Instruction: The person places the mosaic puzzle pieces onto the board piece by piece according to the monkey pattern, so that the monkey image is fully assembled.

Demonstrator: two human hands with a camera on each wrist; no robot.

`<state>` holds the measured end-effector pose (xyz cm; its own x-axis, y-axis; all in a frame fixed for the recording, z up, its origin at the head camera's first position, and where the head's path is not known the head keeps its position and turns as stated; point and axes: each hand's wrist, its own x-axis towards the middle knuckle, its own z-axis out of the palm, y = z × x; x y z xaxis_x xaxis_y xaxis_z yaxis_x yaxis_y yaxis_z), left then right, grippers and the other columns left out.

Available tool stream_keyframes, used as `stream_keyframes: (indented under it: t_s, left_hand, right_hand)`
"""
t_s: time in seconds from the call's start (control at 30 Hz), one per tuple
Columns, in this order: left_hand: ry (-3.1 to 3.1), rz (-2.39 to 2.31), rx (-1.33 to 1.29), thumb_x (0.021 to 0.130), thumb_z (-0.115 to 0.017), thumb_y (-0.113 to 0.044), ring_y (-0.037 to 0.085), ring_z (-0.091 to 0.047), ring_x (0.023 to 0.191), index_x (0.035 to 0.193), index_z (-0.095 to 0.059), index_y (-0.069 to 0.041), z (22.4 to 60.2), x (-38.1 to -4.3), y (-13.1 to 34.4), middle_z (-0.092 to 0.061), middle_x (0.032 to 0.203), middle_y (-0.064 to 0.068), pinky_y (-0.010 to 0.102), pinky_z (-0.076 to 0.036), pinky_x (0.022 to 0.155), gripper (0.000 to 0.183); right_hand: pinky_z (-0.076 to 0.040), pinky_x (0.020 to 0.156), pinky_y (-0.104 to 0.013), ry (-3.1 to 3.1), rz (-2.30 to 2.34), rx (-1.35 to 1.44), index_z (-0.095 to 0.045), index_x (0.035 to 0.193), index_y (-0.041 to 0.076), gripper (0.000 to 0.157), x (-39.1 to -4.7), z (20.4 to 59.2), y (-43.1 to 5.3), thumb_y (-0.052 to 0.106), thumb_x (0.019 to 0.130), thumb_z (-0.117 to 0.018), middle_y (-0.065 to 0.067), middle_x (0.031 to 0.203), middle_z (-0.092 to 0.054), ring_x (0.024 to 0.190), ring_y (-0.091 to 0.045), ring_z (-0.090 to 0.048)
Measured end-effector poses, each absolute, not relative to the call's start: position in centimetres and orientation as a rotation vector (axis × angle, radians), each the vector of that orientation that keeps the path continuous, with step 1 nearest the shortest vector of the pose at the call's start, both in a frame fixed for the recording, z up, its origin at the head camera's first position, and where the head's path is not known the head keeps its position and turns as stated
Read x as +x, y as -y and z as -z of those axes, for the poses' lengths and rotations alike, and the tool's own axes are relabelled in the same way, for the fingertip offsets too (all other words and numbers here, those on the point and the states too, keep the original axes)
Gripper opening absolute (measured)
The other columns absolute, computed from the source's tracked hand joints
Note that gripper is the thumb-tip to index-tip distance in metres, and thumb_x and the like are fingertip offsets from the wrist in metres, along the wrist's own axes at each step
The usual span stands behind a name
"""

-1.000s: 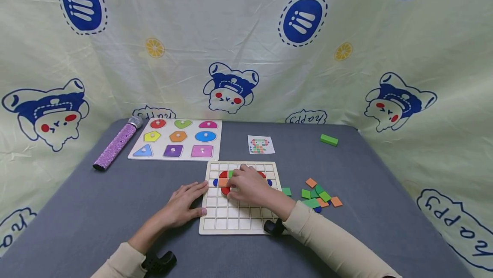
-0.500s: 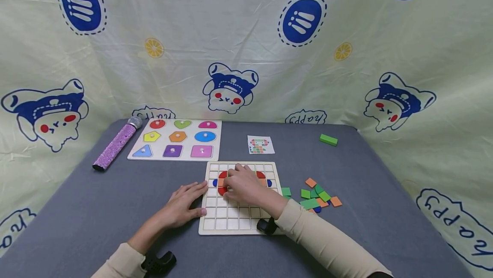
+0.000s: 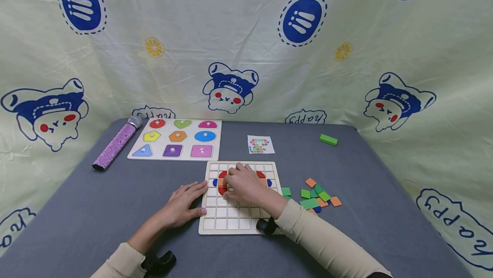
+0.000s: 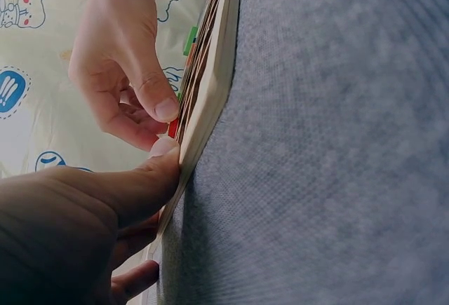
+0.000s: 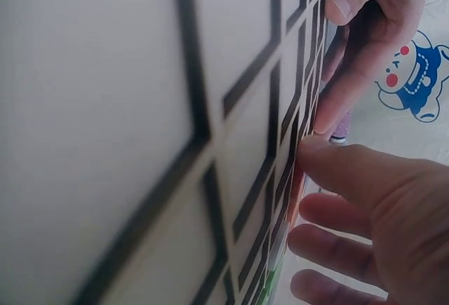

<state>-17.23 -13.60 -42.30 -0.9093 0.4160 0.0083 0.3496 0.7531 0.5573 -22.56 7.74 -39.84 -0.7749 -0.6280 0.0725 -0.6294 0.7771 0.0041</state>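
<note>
A pale square grid board [image 3: 227, 224] lies at the middle of the table. My left hand [image 3: 185, 205] rests against its left edge, fingers extended and thumb touching the side. My right hand [image 3: 246, 186] is over the upper grid, with fingertips and thumb touching the coloured tiles there. Its thumb is at a red rounded tile [image 3: 222, 191], also seen as a red strip [image 4: 172, 128] in the left wrist view. Blue rounded tiles [image 3: 269, 182] sit at both ends of an orange row [image 3: 263, 181]. The hand hides the tiles between. In the right wrist view, the fingers [image 5: 337, 252] are spread apart.
Loose green, orange and blue tiles [image 3: 305, 193] lie right of the board. Behind it are a pattern card [image 3: 261, 144], a shape puzzle [image 3: 185, 145], and a purple glittery microphone [image 3: 117, 144]. A green block [image 3: 328, 140] lies at the back right.
My right hand has shifted slightly left over the board, uncovering the orange tile on the right and covering a green tile. Over the last half second it has hardly moved; my left hand stays put.
</note>
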Motion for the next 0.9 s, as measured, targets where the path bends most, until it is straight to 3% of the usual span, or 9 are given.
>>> stream_keyframes:
  t_s: [0.6, 0.9]
  left_hand:
    - [-2.833, -0.872, 0.631, 0.087, -0.066, -0.030, 0.038, -0.028, 0.141, 0.142, -0.041, -0.006, 42.4, -17.2, 13.7, -0.036, 0.152, 0.010, 0.065, -0.014, 0.110, 0.066]
    - [-2.830, -0.868, 0.633, 0.087, -0.066, -0.030, 0.037, -0.027, 0.141, 0.143, -0.040, -0.006, 42.4, -17.2, 13.8, -0.035, 0.153, 0.009, 0.065, -0.015, 0.109, 0.066]
  right_hand:
    - [-0.042, 0.086, -0.036, 2.880, -0.065, 1.011, -0.072, 0.100, 0.023, 0.024, -22.2, 39.4, -8.4, 0.038, 0.082, -0.071, 0.003, 0.099, -0.064, 0.091, -0.017, -0.048]
    - [-0.038, 0.077, -0.033, 2.815, -0.216, 0.943, -0.073, 0.099, 0.019, 0.024, -22.0, 39.0, -12.4, 0.034, 0.079, -0.074, 0.003, 0.094, -0.064, 0.083, -0.014, -0.045]
